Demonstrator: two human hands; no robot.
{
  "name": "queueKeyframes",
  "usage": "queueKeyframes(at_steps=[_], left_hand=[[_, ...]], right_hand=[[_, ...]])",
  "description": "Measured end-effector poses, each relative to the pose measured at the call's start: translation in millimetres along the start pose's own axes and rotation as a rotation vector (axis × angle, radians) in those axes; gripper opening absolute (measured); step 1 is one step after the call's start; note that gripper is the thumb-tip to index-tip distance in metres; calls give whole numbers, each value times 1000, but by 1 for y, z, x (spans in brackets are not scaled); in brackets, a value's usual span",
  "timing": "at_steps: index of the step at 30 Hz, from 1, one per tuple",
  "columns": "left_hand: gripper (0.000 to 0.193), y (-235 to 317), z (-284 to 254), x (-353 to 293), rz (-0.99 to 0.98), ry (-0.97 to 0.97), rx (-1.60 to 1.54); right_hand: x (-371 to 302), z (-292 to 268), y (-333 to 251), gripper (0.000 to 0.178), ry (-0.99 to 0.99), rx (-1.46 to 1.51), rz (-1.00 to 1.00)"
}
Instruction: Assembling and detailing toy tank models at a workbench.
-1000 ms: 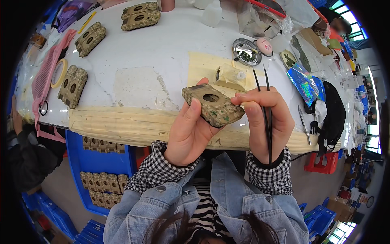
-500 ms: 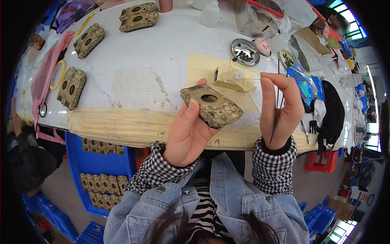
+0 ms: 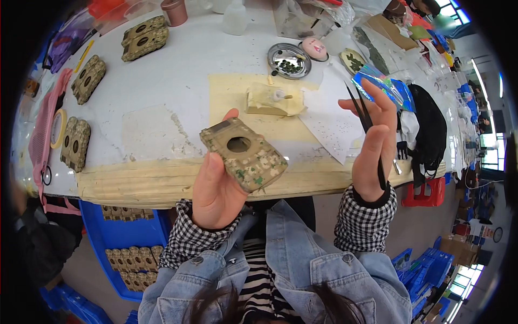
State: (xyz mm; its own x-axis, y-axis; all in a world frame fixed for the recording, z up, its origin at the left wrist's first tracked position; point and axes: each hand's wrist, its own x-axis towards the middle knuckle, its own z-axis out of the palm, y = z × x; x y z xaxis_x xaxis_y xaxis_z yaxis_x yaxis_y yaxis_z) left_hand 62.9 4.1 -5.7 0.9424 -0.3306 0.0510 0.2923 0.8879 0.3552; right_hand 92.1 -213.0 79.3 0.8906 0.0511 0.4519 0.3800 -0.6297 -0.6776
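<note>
My left hand [image 3: 216,189] holds a camouflage-patterned plastic housing [image 3: 256,164] with a round hole near its middle, tilted above the table's front edge. My right hand [image 3: 375,146] is raised to the right with a pair of black tweezers [image 3: 368,116] gripped in it, their tips pointing up and away. Its thumb and forefinger are apart, with no other thing seen between them. Beyond the hands sits a small tape-covered block [image 3: 264,107], with a little whitish cup [image 3: 278,95] on top and a short brownish stick [image 3: 288,97] at the cup.
A round metal dish [image 3: 275,49] with small dark green pieces stands past the block, beside a pink round lid [image 3: 314,48]. More camouflage housings [image 3: 75,143] lie at the left. A blue crate [image 3: 116,232] of housings is below the table; a black bag [image 3: 431,135] lies right.
My right hand has let go of the thin needle-like tool at the cup and drawn back, its fingers opening. The housing has turned slightly in my left hand. The whole view has shifted.
</note>
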Motion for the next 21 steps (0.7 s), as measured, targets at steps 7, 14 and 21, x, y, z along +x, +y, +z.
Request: queueKeyframes(at_steps=[7,14,21], left_hand=[[100,-16,13,0,-187,-66,119],[98,-37,24,11,-347,-130,82],[98,-40,30,21,-363,-68,154]], right_hand=[[-38,-48,46,25,74,229,280],[-47,-47,69,20,49,356,417],[-42,-44,67,19,76,454,488]])
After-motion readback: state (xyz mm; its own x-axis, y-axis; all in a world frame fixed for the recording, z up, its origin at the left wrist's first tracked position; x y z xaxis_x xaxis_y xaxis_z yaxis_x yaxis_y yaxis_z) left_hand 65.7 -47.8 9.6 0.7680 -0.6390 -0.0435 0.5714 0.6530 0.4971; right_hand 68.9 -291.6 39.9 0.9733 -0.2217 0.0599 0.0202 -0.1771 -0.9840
